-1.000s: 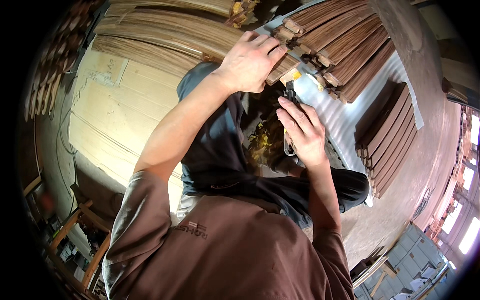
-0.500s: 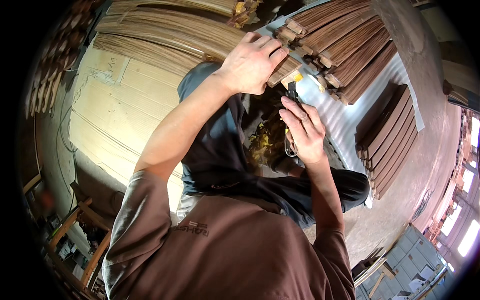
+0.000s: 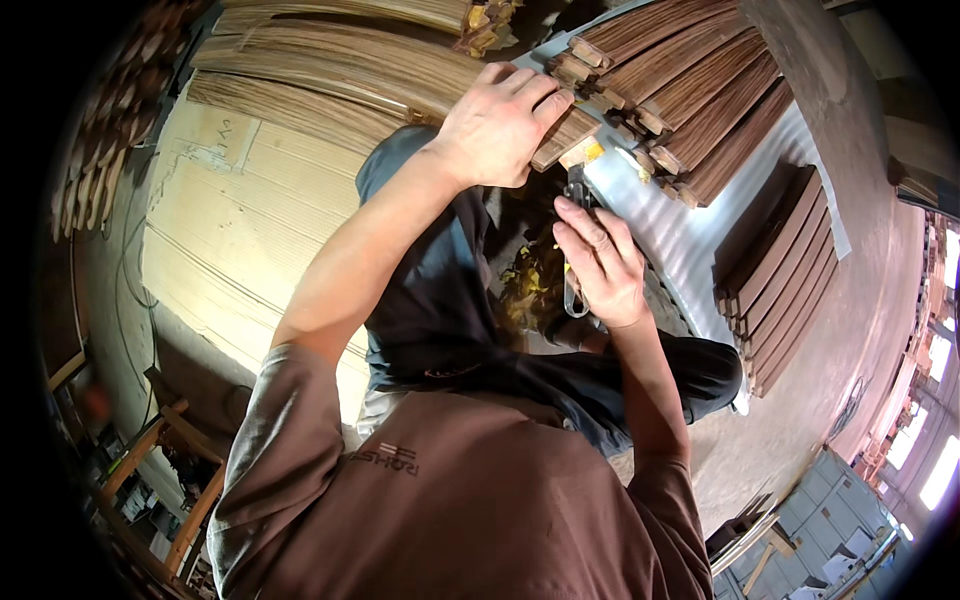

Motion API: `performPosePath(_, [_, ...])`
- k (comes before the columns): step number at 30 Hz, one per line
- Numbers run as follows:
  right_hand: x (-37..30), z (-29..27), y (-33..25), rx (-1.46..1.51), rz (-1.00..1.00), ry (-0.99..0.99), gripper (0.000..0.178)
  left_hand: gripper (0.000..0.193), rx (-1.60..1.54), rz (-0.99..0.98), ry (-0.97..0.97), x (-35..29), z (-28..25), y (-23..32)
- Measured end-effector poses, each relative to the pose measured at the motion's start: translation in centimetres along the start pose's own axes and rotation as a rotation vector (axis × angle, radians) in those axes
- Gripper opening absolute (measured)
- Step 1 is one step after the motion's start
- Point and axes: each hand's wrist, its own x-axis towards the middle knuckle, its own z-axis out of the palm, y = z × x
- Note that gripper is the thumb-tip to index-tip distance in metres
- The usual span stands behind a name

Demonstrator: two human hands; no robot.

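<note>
My left hand [image 3: 497, 128] is wrapped over a curved brown wooden slat [image 3: 566, 138] close to its right end. On the pale tip of that slat is a yellow patch [image 3: 593, 152] that looks like tape or film. My right hand [image 3: 606, 268] grips a utility knife [image 3: 577, 183], its dark front end pointing up at the slat's tip. Whether the blade touches the wood cannot be made out. Below the slat's end, yellow scraps [image 3: 528, 280] lie on the floor between my legs.
More wooden slats [image 3: 330, 50] lie on a cardboard sheet [image 3: 215, 230] at the left. On the right, several dark slats [image 3: 690, 75] rest on a whitish foam sheet [image 3: 660, 235], with another row of slats [image 3: 785, 275] nearer me. Grey cabinets [image 3: 815, 520] stand at the lower right.
My right hand and the knife have shifted slightly left, and the knife's front end now sits just under the slat's tip. My left hand keeps its hold on the slat.
</note>
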Motion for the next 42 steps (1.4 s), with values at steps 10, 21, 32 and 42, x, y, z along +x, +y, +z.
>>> performPosePath(10, [0.1, 1.1, -0.2, 0.099, 0.058, 0.109, 0.031, 0.075, -0.002, 0.02, -0.003, -0.3, 0.1, -0.2])
performPosePath(21, [0.3, 1.9, 1.0, -0.032, 0.023, 0.15, 0.021, 0.069, 0.001, 0.005, 0.004, -0.1, 0.3, -0.2])
performPosePath(32, [0.9, 0.9, 1.5, 0.999, 0.938, 0.918, 0.016, 0.067, -0.02, -0.002, 0.011, -0.2, 0.3, -0.2])
performPosePath(42, [4.9, 0.8, 2.3, -0.031, 0.782, 0.093, 0.025, 0.066, -0.015, 0.006, 0.001, 0.1, 0.2, -0.3])
